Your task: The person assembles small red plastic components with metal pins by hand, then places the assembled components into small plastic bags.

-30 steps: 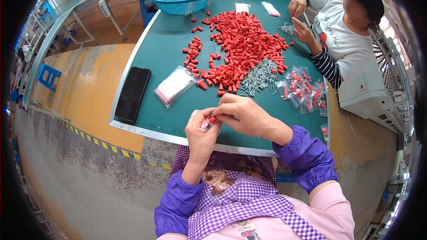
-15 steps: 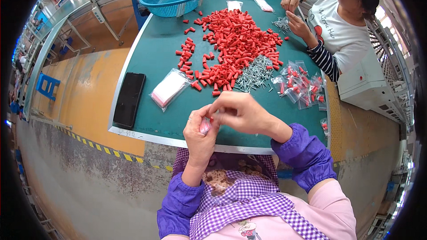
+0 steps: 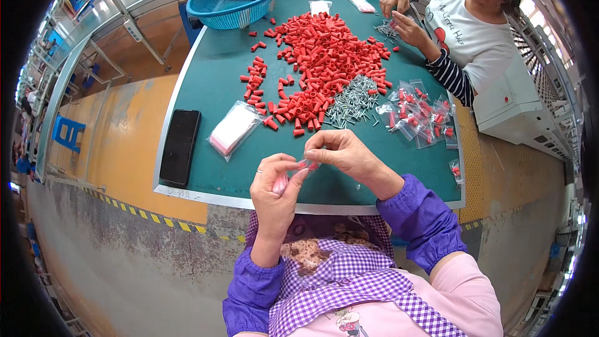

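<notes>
My left hand (image 3: 269,195) is closed round a wad of small clear plastic bags with pink edges (image 3: 280,183). At its fingertips is a small clear bag with red in it (image 3: 305,164), and my right hand (image 3: 347,155) pinches the other side of that bag. Beyond my hands lies a big heap of red plastic sleeves (image 3: 324,50). A pile of silver screws (image 3: 352,101) adjoins its near right side. To the right are several filled clear bags (image 3: 419,112) holding red sleeves.
On the green table (image 3: 249,178) lie a black phone (image 3: 181,146) and a pack of flat bags (image 3: 234,128). A blue basket (image 3: 234,3) stands at the far left. Across the right corner, a co-worker's hands (image 3: 402,15) work over more screws (image 3: 385,30).
My right hand has shifted slightly right and its fingers now pinch the small bag, which shows between both hands. The whole view has shifted a little.
</notes>
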Action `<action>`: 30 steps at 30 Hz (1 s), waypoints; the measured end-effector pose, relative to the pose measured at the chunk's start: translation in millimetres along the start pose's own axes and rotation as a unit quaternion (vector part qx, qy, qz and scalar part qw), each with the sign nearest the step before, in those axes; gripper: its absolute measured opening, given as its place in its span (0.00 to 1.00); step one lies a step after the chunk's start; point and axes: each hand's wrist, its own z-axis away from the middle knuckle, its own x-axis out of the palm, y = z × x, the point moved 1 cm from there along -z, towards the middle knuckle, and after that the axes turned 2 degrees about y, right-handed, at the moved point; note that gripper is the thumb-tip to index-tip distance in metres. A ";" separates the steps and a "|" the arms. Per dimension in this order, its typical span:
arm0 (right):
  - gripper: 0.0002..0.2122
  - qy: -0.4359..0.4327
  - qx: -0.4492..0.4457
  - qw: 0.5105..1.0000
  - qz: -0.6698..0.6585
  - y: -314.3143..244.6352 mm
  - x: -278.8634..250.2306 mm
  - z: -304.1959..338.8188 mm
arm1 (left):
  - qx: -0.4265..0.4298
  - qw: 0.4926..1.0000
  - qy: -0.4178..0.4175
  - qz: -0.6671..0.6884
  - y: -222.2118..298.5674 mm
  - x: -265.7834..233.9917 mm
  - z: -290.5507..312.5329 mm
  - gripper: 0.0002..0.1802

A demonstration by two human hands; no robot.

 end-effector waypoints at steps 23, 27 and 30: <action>0.06 0.109 -0.071 0.989 -0.064 7.3 5.1 17.2 | -0.189 0.962 0.012 0.197 0.2 6.2 3.1 0.04; 0.06 0.104 -0.064 0.990 -0.074 7.7 8.2 18.2 | -0.181 0.963 0.026 0.196 -8.7 6.7 4.4 0.04; 0.06 0.141 -0.093 0.985 -0.030 8.4 15.5 22.2 | -0.208 0.953 0.026 0.219 -8.8 8.2 5.6 0.03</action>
